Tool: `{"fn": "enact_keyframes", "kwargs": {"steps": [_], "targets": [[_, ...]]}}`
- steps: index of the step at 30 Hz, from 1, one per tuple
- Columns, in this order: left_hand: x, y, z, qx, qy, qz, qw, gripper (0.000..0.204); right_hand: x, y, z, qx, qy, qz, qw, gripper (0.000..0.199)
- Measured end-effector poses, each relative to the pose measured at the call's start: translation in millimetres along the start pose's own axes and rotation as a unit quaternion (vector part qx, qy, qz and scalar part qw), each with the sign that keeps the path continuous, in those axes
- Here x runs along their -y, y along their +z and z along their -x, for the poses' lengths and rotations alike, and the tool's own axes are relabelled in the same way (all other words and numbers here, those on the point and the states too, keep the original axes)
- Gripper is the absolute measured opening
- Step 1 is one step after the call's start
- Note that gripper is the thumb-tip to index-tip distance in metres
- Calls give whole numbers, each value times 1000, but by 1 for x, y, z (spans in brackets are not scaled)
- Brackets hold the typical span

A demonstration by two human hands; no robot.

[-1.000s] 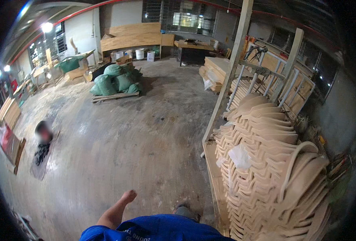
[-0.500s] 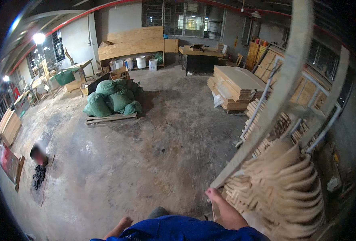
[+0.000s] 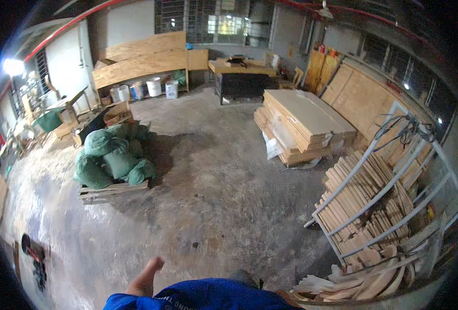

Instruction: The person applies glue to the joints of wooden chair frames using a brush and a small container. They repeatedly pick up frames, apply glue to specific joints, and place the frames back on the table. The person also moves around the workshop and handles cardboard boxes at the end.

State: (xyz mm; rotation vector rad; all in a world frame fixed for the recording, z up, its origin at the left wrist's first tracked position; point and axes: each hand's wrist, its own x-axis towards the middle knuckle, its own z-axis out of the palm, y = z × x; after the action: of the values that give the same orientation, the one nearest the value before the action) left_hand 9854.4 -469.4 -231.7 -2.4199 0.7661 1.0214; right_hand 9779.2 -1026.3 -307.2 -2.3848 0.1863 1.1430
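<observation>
My left hand (image 3: 156,264) swings out over the concrete floor in front of my blue shirt (image 3: 213,293). Its fingers look loosely curled, with nothing seen in them and nothing touching it. Only a sliver of my right arm (image 3: 288,297) shows at the lower edge; the right hand is out of sight. Closest to that side lies a heap of curved wooden pieces (image 3: 379,281), beside a grey metal frame rack (image 3: 361,219) holding stacked wooden sticks (image 3: 355,178).
Ahead on the right stands a stack of flat boards (image 3: 311,116). Green sacks (image 3: 117,157) sit on a wooden pallet (image 3: 115,192) at left. Farther back are a dark workbench (image 3: 244,87), white buckets (image 3: 154,88) and a plywood panel (image 3: 141,59). Concrete floor (image 3: 208,181) runs between them.
I have moved forward past the wooden posts and curved pieces on the right; the board stack and sacks appear nearer. My right hand left the view, while my left hand swung forward.
</observation>
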Motion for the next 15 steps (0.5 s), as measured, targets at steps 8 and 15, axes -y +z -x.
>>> {"fn": "enact_keyframes", "kwargs": {"steps": [8,15], "targets": [[202,-286,-247,-327,-82,518,786,22,57,-166,-161,-48,98,-43,993,32],[289,-269,-294,-173,0,242,955,26,195,-451,-417,-293,64,98,949,33]]}}
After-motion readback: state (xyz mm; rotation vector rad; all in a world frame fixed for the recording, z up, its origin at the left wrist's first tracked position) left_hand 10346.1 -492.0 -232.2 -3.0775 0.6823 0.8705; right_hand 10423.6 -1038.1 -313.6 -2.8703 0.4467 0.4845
